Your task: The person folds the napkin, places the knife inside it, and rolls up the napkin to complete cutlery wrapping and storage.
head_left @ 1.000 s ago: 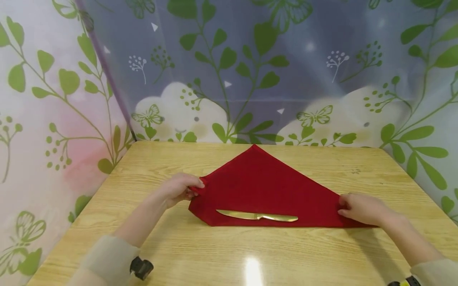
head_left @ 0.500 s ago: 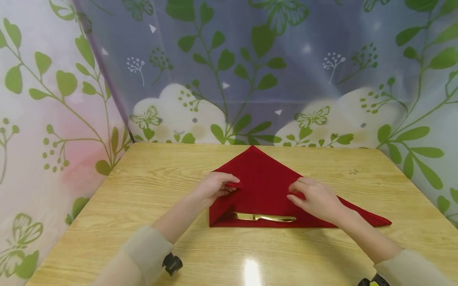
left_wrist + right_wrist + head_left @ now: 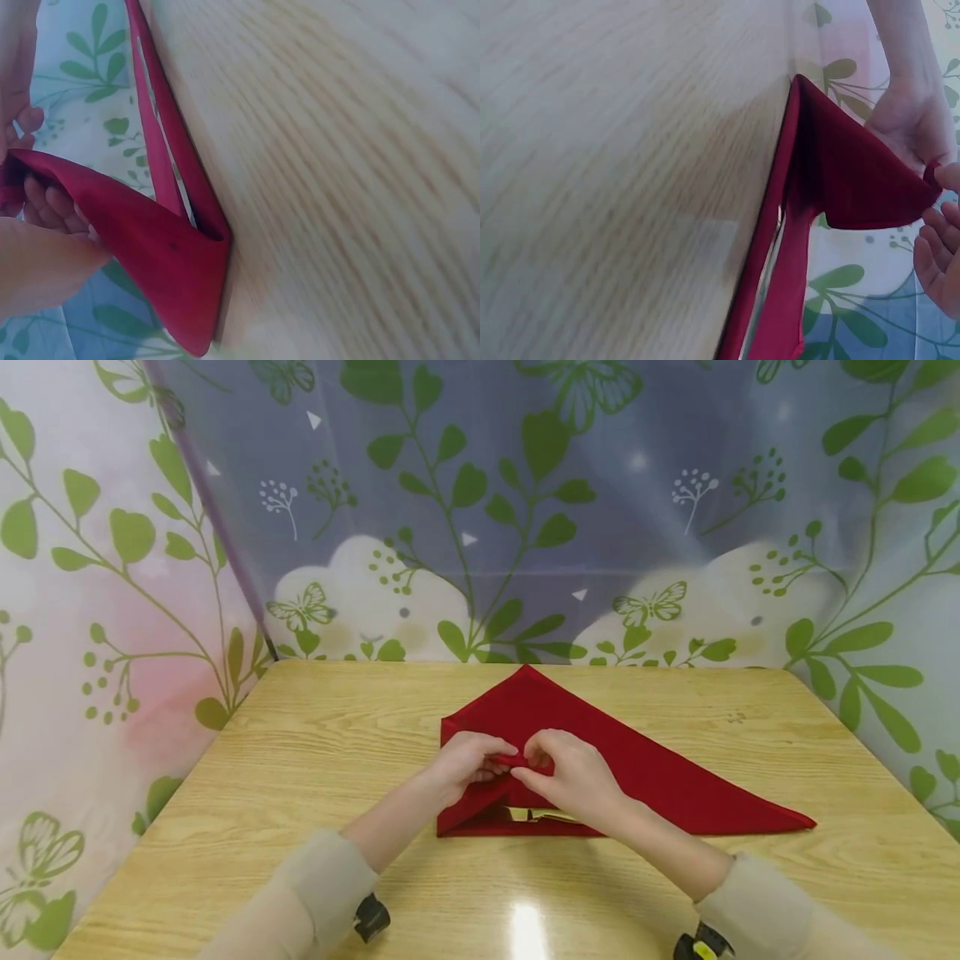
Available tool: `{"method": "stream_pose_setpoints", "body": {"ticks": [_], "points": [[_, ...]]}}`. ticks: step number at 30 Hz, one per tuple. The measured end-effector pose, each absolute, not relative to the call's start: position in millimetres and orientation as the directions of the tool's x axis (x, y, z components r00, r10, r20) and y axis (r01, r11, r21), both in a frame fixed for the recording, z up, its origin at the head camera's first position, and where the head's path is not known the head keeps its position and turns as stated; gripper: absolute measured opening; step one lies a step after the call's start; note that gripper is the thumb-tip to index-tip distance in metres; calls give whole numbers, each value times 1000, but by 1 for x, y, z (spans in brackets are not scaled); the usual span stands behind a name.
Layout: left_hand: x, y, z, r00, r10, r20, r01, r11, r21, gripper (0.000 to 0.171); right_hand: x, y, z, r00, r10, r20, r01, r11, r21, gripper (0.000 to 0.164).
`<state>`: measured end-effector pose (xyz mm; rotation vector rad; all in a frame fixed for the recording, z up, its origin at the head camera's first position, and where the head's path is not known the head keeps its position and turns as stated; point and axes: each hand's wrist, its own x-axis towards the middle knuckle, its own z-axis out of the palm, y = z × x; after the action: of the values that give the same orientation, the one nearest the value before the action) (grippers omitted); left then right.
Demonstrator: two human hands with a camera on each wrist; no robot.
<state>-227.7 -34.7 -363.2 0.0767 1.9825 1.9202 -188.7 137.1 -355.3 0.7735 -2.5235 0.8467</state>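
Note:
A red cloth napkin [image 3: 667,789] lies on the wooden table, its point away from me and a long corner stretching right. My left hand [image 3: 463,764] grips the napkin's left corner, raised and folded inward as a flap [image 3: 142,232]. Fingers of that hand show beneath the flap in the left wrist view. My right hand [image 3: 577,770] meets it over the middle, thumb and forefinger pinching the flap's end. Near the front fold lies a gold table knife [image 3: 519,814]; the flap covers its blade and the right hand hides the handle's end.
The light wooden table [image 3: 337,718] reaches back to a patterned fabric wall [image 3: 360,610] with leaves and clouds. Side walls of similar fabric stand left and right. Each wrist carries a small black strapped device [image 3: 371,917].
The left hand has brought the napkin's left corner inward over the knife blade. The right hand has let go of the right side and come left to the flap.

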Motion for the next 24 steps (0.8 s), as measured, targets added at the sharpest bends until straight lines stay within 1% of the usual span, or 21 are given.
{"method": "stream_pose_setpoints", "body": {"ticks": [4,8,11,14,16,19,22,24], "points": [[-228,-34,-364,-925,306,-226,-218,58,974,26,-189,133,-359,-778,-360,515,-599,673,-433,16],[-228,-33,-366,-923,306,-232,-224,61,973,28,-190,133,-361,-786,-333,521,-588,663,-463,11],[-228,-34,-368,-920,313,-236,-218,93,972,28,-189,135,-361,-813,-306,495,-554,666,-499,10],[-227,-36,-371,-918,332,-217,-170,167,971,26,-187,138,-359,-849,-274,451,-508,656,-557,9],[-227,-40,-373,-916,358,-179,-94,243,965,25,-185,141,-356,-875,-249,415,-470,642,-605,9],[-225,-48,-374,-907,410,-99,77,391,917,23,-183,145,-353,-909,-205,364,-408,623,-667,12],[-221,-57,-375,-875,484,-28,263,523,811,24,-180,151,-348,-930,-169,326,-359,609,-708,18],[-217,-61,-376,-843,539,2,384,598,703,26,-178,156,-345,-938,-158,309,-340,601,-724,20]]}}
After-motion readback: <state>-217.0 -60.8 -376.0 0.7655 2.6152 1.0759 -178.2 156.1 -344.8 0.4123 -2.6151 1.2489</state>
